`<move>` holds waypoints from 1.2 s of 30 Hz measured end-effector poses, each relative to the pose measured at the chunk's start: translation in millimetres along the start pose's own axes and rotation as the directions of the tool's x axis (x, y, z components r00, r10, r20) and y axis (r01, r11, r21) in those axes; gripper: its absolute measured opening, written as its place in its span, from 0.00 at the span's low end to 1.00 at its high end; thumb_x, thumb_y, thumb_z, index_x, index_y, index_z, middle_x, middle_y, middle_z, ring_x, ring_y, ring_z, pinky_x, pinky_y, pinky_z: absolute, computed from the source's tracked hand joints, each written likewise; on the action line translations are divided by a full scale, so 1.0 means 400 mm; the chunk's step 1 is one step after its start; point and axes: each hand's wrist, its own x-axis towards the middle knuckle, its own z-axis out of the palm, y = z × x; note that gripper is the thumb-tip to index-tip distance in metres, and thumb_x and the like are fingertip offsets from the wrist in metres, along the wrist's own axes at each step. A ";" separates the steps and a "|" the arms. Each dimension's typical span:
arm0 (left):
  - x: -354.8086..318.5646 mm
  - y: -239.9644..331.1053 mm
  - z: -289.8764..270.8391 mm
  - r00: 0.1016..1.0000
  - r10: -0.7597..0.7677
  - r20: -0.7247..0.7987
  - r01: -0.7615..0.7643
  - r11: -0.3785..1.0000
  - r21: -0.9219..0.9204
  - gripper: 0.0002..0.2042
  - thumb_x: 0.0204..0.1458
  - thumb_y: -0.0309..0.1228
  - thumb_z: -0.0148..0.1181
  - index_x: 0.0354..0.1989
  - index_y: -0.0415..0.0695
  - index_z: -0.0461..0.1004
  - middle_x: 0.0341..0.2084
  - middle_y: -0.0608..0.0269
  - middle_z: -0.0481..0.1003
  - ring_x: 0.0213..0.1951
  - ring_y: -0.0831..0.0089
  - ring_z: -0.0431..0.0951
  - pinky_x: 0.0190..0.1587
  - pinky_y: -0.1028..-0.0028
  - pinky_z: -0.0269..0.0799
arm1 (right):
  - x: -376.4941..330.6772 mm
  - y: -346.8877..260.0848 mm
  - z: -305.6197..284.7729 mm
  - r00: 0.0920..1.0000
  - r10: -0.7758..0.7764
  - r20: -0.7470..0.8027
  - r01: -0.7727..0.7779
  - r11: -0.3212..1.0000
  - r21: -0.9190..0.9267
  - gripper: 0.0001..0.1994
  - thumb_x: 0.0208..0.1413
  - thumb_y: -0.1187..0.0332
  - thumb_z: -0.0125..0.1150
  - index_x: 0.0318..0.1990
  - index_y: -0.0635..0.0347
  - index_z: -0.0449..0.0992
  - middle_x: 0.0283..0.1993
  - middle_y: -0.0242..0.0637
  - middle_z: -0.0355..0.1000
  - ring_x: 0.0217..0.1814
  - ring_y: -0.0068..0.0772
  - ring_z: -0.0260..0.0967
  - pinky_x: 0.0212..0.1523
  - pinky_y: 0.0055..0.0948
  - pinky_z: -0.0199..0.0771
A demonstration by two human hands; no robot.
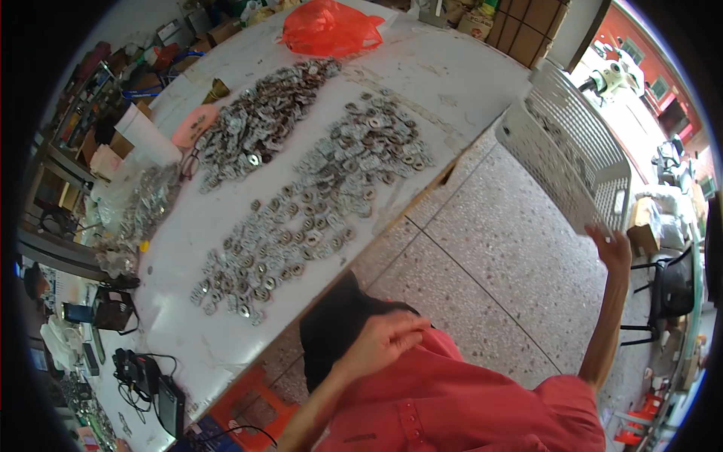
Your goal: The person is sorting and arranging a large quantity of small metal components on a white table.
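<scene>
White basket (580, 151) gripped by right hand (614, 248), beyond table edge (422, 200)

We see a white perforated plastic basket (580, 154), a white worktop (452, 75) scuffed with grey, and dull silver metal washers (301, 211) spread across it. A bright orange-red plastic bag (331, 29) lies at the far end. The floor (482, 248) is speckled grey terrazzo; the shirt sleeve (467, 407) is coral red.
</scene>
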 end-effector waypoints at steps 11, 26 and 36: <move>0.261 -0.164 0.079 0.859 -0.497 0.126 0.393 0.481 -0.784 0.38 0.52 0.52 0.56 0.68 0.49 0.48 0.58 0.51 0.63 0.56 0.60 0.65 0.52 0.50 0.64 | -0.396 0.162 -0.203 0.966 0.115 -0.230 -0.157 0.973 -0.171 0.11 0.44 0.82 0.50 0.36 0.82 0.66 0.42 0.58 0.68 0.46 0.59 0.69 0.52 0.54 0.73; 0.185 -0.311 0.021 0.691 -0.720 0.061 0.618 0.545 -0.567 0.29 0.48 0.42 0.63 0.55 0.39 0.63 0.44 0.55 0.72 0.45 0.63 0.75 0.42 0.58 0.75 | -0.084 0.391 0.058 0.924 0.381 0.019 -0.246 0.632 -0.735 0.26 0.37 0.73 0.50 0.48 0.80 0.66 0.40 0.53 0.72 0.34 0.42 0.75 0.33 0.36 0.81; 0.093 -0.233 -0.003 0.552 -0.818 -0.165 0.463 0.465 -0.755 0.31 0.38 0.17 0.59 0.51 0.36 0.49 0.40 0.49 0.69 0.45 0.58 0.75 0.45 0.56 0.76 | -0.031 0.416 0.251 0.930 0.366 0.034 -0.149 0.460 -0.876 0.28 0.42 0.67 0.51 0.49 0.83 0.63 0.40 0.56 0.71 0.36 0.45 0.75 0.33 0.38 0.81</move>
